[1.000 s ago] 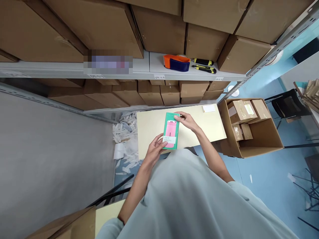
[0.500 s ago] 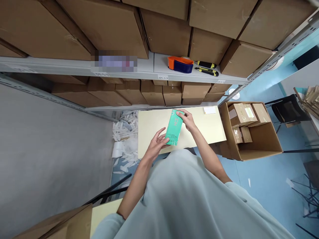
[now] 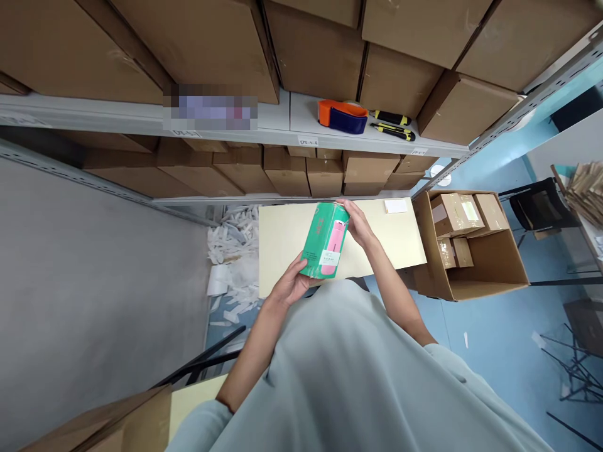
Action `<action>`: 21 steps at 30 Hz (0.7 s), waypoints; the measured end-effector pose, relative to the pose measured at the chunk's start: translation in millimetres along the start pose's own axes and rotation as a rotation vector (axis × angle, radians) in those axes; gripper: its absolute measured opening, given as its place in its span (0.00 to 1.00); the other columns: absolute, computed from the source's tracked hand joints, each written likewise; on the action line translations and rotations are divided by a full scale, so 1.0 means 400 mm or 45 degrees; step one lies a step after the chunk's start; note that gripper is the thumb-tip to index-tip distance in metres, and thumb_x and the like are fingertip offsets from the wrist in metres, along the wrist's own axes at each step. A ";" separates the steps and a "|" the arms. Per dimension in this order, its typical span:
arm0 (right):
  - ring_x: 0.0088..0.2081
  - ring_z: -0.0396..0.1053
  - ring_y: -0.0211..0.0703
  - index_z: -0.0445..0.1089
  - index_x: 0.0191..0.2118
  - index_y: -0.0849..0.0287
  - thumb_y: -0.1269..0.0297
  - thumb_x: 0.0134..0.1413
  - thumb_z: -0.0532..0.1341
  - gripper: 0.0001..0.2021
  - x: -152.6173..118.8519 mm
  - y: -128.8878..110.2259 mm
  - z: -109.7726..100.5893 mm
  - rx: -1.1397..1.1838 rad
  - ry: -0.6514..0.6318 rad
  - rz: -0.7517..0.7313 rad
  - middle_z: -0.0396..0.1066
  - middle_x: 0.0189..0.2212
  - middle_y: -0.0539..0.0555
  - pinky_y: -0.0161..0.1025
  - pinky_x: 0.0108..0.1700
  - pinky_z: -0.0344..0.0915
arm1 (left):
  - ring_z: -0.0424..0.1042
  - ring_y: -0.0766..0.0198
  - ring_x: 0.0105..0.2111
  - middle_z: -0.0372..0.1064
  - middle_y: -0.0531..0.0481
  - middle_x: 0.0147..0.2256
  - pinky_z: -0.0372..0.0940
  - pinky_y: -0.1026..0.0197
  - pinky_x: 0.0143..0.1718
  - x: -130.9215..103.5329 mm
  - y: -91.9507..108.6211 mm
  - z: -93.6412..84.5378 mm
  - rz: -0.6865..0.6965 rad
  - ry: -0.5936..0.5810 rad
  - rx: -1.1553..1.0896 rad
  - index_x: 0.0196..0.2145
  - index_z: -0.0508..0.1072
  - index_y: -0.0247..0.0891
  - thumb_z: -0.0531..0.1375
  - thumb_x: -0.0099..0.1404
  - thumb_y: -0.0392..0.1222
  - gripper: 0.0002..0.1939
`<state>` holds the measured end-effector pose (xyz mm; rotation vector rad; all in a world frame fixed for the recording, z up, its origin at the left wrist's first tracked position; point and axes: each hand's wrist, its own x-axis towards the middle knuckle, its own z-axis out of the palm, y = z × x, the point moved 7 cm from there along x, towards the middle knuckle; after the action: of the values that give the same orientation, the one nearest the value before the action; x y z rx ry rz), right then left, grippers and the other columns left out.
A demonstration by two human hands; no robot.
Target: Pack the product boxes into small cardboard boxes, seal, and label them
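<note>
A green box (image 3: 325, 240) with a pink bottle-like shape and a white label printed on one face is held tilted above the pale yellow tabletop (image 3: 280, 232). My left hand (image 3: 293, 282) grips its lower left corner, the thumb on the face and the other fingers underneath, partly hidden. At the upper right edge my right hand (image 3: 357, 223) is closed round the box, with some fingertips behind it. Two faces of the box show, meeting along a long edge. A small white card (image 3: 396, 206) lies on the table beyond my right hand.
On the shelf (image 3: 273, 119) ahead sit an orange and dark blue tape dispenser (image 3: 343, 118) and yellow-black utility knives (image 3: 393, 125), below stacked cartons. An open carton (image 3: 490, 273) holding smaller boxes stands right of the table. White paper scraps (image 3: 235, 238) lie left.
The green box has turned in my hands, bringing the face with the pink shape into view. My left hand's fingers, spread before, have closed round the lower corner.
</note>
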<state>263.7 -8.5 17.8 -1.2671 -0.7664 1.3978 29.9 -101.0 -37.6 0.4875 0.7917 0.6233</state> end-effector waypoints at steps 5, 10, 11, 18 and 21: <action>0.52 0.80 0.52 0.78 0.56 0.49 0.28 0.43 0.80 0.41 0.009 0.018 0.048 0.018 -0.130 0.028 0.82 0.51 0.54 0.45 0.52 0.80 | 0.83 0.40 0.60 0.81 0.36 0.65 0.83 0.44 0.54 0.013 -0.010 -0.037 -0.101 0.056 -0.112 0.65 0.79 0.40 0.74 0.67 0.57 0.34; 0.45 0.79 0.49 0.79 0.52 0.51 0.31 0.37 0.83 0.40 0.021 0.044 0.055 -0.034 0.015 0.069 0.82 0.45 0.52 0.42 0.46 0.78 | 0.83 0.41 0.60 0.79 0.37 0.67 0.84 0.41 0.54 0.018 0.044 -0.039 -0.011 0.096 0.133 0.74 0.72 0.46 0.75 0.67 0.57 0.42; 0.44 0.78 0.48 0.79 0.51 0.51 0.31 0.37 0.83 0.40 0.024 0.052 0.052 -0.046 0.054 0.079 0.82 0.44 0.52 0.41 0.45 0.77 | 0.83 0.42 0.61 0.79 0.38 0.66 0.84 0.42 0.54 0.016 0.061 -0.040 0.036 0.140 0.220 0.77 0.70 0.49 0.76 0.66 0.59 0.46; 0.46 0.78 0.47 0.78 0.53 0.51 0.33 0.44 0.81 0.37 0.051 0.110 0.042 -0.060 0.149 0.095 0.81 0.46 0.52 0.38 0.42 0.74 | 0.81 0.37 0.61 0.81 0.36 0.59 0.85 0.46 0.51 0.007 0.123 -0.041 0.200 0.266 0.512 0.72 0.75 0.41 0.85 0.50 0.63 0.57; 0.52 0.80 0.49 0.78 0.50 0.53 0.29 0.56 0.73 0.32 0.086 0.118 -0.006 -0.009 0.382 0.058 0.81 0.52 0.56 0.38 0.47 0.75 | 0.81 0.34 0.62 0.82 0.34 0.60 0.85 0.45 0.52 0.007 0.109 -0.055 0.161 0.234 0.558 0.73 0.74 0.40 0.85 0.48 0.68 0.61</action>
<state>256.7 12.5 -36.5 -1.4662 -0.5399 1.2042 0.1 -64.2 -25.4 0.8955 1.0853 0.6179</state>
